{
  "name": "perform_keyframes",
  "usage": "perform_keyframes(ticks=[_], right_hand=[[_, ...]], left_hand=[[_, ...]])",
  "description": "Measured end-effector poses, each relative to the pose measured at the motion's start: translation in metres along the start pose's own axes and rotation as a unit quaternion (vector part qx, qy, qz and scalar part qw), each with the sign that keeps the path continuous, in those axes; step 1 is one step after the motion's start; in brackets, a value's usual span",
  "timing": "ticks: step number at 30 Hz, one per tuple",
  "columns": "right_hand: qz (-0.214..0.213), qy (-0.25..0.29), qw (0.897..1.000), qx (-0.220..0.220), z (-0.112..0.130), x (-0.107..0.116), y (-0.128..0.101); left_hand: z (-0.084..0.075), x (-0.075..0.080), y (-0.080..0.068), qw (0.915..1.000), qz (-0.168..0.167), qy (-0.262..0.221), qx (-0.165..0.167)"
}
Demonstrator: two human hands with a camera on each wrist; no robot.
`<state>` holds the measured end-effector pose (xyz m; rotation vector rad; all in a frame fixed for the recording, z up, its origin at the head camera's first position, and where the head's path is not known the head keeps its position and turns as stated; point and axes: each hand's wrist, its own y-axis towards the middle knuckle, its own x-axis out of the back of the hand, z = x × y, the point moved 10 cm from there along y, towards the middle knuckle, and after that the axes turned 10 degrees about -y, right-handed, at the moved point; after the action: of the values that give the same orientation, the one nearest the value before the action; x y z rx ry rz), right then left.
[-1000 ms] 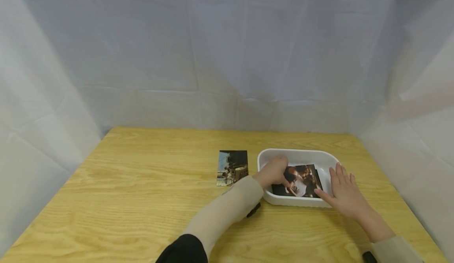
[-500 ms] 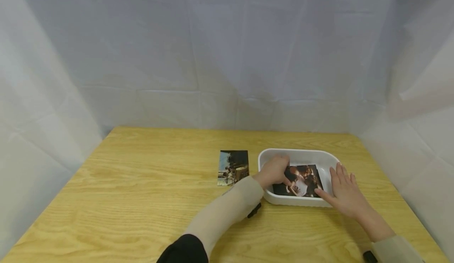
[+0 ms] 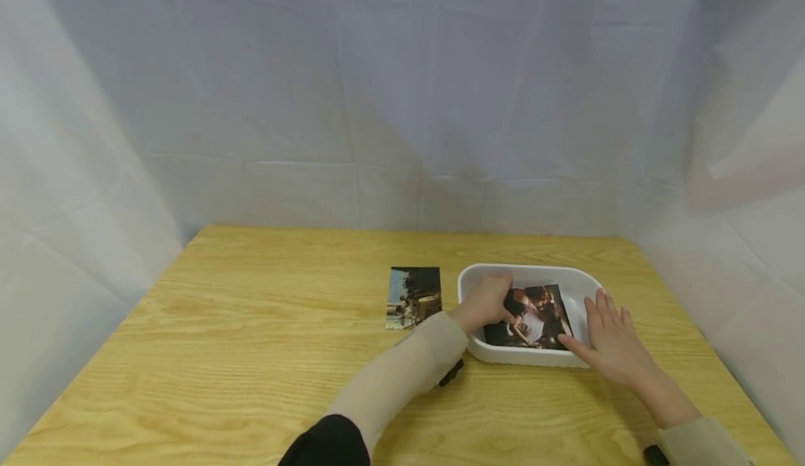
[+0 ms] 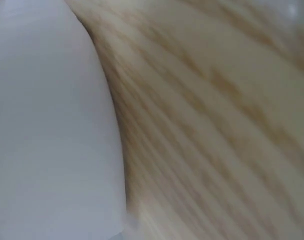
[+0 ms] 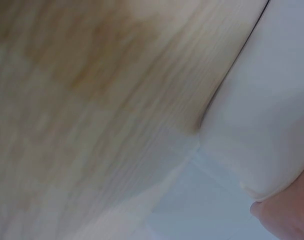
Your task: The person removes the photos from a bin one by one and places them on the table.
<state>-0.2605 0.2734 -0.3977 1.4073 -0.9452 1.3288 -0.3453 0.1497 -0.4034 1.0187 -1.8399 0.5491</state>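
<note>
In the head view, a white tray with rounded corners stands at the table's right side. Inside lies a dark photo print showing people around something white. My left hand reaches over the tray's left wall and pinches the print near its left side, thumb on its face; the other fingertips are partly hidden. My right hand lies across the tray's right front corner with straight fingers, its thumb reaching over the rim to the print's front right corner. The right wrist view shows the tray's outer wall beside part of my right hand.
Just left of the tray, a second photo print lies flat on the wooden table, its front edge near my left sleeve. White sheeting hangs behind the table and along both sides.
The print's far edge has shifted slightly away from me, and the dark edge that showed beneath it at the right is covered now. Both hands stay nearly in place.
</note>
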Motion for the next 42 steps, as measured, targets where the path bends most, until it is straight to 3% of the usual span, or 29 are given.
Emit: perform_keyframes(ticks=[4,7,14,17,20,24,26,28,30,31,35,39,42], right_hand=[[0.001,0.002,1.000,-0.002,0.001,0.001,0.000],[0.000,0.002,1.000,-0.002,0.001,0.001,0.000],[-0.010,0.002,1.000,0.002,0.000,0.001,-0.002],[-0.014,0.001,1.000,0.004,0.000,0.000,-0.002],[-0.015,-0.002,1.000,0.005,0.001,0.000,-0.002],[-0.008,-0.001,1.000,0.003,0.001,-0.001,-0.002],[-0.007,-0.002,1.000,0.002,0.000,-0.001,-0.001],[-0.007,-0.001,1.000,0.001,0.000,-0.001,-0.002],[-0.009,-0.003,1.000,0.002,-0.001,0.000,-0.002],[-0.009,-0.005,1.000,0.001,-0.001,0.000,-0.002],[-0.010,-0.008,1.000,0.002,0.000,-0.001,-0.001],[-0.009,-0.009,1.000,0.004,0.001,-0.002,-0.001],[-0.009,-0.008,1.000,0.004,0.000,-0.002,0.000]], left_hand=[[0.000,0.000,0.002,1.0000,-0.001,0.000,-0.003],[-0.001,0.002,0.002,0.9995,-0.011,-0.029,-0.009],[-0.002,0.023,-0.003,0.9914,-0.085,-0.098,-0.013],[0.000,0.036,-0.008,0.9826,-0.130,-0.132,-0.011],[0.003,0.052,-0.015,0.9669,-0.184,-0.176,-0.017],[0.017,0.069,-0.024,0.9325,-0.215,-0.291,0.002],[0.029,0.072,-0.027,0.9024,-0.201,-0.379,0.039],[0.042,0.074,-0.032,0.8669,-0.186,-0.454,0.086],[0.048,0.082,-0.045,0.8299,-0.169,-0.516,0.126],[0.053,0.084,-0.051,0.8152,-0.163,-0.537,0.142],[0.079,0.096,-0.074,0.7752,-0.171,-0.588,0.153],[0.119,0.100,-0.090,0.7305,-0.189,-0.640,0.145],[0.147,0.107,-0.110,0.7099,-0.187,-0.661,0.157]])
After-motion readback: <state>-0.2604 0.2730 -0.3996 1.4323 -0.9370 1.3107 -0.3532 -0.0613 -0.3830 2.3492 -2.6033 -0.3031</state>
